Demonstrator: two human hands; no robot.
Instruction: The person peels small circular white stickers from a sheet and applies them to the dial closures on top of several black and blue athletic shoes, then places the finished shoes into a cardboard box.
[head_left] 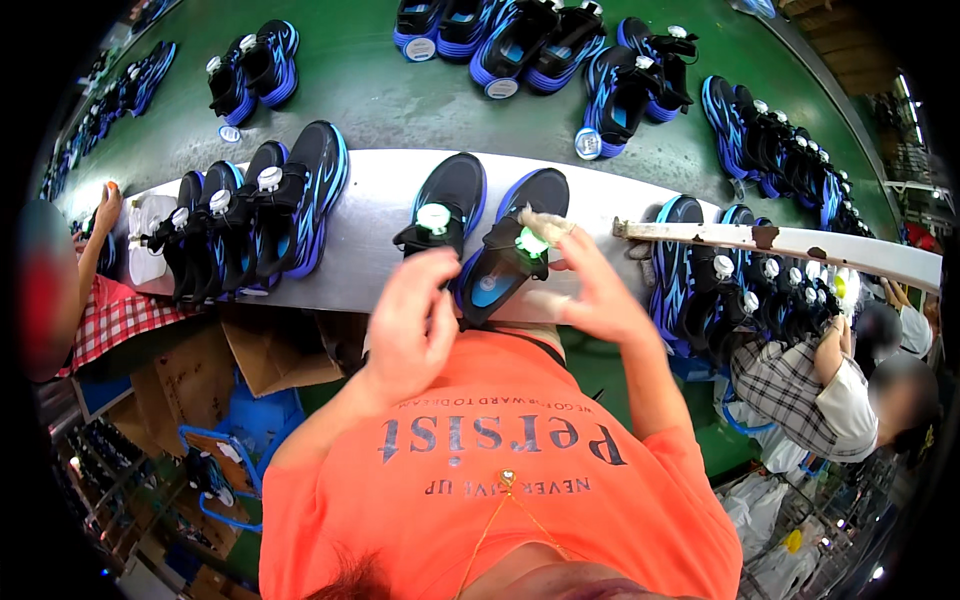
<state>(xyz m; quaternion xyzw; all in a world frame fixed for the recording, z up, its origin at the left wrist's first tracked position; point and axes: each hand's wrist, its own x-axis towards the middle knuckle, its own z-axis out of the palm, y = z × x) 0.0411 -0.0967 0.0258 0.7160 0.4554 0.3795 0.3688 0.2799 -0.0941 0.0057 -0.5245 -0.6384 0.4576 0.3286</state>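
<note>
While the right hand (595, 290) sits over it, a black shoe with blue-purple trim (508, 245) lies near the center of the frame, toe upward, its round dial (530, 241) glowing green. That hand's thumb and forefinger are spread apart, tips wrapped in pale covers; the forefinger reaches the dial, though whether it presses I cannot tell. Just left is its companion shoe (455, 190), also with a glowing dial. The left hand (413, 310), blurred and loosely curved, seems to hold nothing by that shoe's heel; contact is unclear. The step in hand looks like handling the dial; the next move would call for a steadied shoe and a surer fingertip grip. Both shoes rest on a pale metal bench (385, 190), with more shoes (318, 200) at left and a green table (370, 110) above.
</note>
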